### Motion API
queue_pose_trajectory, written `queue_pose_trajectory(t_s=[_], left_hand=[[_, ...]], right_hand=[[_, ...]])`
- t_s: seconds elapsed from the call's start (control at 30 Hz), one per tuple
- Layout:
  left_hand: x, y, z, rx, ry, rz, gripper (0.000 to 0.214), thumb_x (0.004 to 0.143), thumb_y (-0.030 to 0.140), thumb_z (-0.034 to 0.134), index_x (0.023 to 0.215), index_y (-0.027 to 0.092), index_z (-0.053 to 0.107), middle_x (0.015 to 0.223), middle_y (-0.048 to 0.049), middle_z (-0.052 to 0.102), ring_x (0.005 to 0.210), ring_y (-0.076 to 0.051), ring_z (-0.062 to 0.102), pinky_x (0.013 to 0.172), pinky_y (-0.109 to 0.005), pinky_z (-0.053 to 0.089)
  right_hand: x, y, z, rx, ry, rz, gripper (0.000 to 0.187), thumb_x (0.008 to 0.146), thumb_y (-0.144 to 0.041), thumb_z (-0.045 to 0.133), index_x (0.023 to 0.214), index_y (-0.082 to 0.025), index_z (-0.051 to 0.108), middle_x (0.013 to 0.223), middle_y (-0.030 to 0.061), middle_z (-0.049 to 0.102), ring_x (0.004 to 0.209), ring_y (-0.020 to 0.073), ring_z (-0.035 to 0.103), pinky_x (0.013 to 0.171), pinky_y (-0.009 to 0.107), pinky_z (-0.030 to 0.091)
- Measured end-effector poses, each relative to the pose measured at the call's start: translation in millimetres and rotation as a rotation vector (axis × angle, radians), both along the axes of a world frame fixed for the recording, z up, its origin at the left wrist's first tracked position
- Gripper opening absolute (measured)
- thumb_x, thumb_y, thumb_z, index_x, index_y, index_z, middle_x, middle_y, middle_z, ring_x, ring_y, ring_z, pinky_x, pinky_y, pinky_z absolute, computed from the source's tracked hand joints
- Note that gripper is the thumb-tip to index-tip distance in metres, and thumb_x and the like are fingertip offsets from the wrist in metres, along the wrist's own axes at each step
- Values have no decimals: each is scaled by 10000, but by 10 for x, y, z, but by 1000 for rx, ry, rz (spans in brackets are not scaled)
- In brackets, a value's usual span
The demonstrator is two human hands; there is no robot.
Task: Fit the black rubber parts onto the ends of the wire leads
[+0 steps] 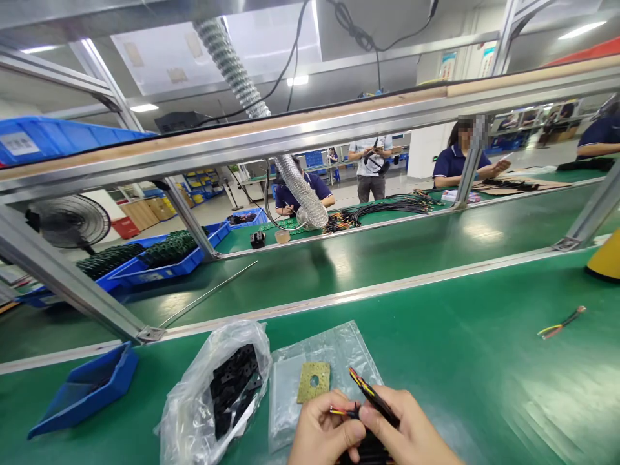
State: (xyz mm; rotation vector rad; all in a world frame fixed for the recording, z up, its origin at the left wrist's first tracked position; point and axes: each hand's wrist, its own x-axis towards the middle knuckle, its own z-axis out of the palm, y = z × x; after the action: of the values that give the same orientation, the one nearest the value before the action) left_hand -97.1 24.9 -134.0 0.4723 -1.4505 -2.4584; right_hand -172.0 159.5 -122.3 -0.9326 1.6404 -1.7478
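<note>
At the bottom centre, my left hand point(323, 431) and my right hand point(411, 434) meet over the green bench point(460, 361). Both are closed on a short black cable bundle point(371, 395) with red and yellow wire ends sticking out. The left fingers pinch the wire ends at the left; the right fingers grip the black sleeve. Just beyond the hands a yellow-green sponge pad point(314, 381) lies on a flat clear plastic bag point(329, 361). To the left sits a crumpled clear bag of small black parts point(232, 387).
An empty blue bin point(82, 394) lies at the left. A loose wire piece point(562, 323) and a yellow object point(605, 258) are at the right. Aluminium frame rails point(310, 139) cross ahead. Beyond them are blue trays of black parts point(159, 255), a silver duct hose point(305, 194), cable piles and several seated workers.
</note>
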Motion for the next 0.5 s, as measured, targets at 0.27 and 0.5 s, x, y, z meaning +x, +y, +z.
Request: queue_pose_trajectory(t_s=[0.27,0.5], left_hand=[[-8,-1,55,-88,33,46,317,542,369,946,685,135,787,633,0,592,451,-90,573,357,-162,460],[-31,17,-60,-40,19,-16,311,541,354,947,628,135,744,628,7,606,422,-82,558,351,-177,472]], right_hand=[[-36,-2,125,-57,-164,77,465,867,-605,608,838,-151,701,710,35,672,747,219,619,724,306,487],[14,-56,-3,-31,-236,54,546,849,-696,559,751,-161,608,616,-1,575,555,129,454,590,254,389]])
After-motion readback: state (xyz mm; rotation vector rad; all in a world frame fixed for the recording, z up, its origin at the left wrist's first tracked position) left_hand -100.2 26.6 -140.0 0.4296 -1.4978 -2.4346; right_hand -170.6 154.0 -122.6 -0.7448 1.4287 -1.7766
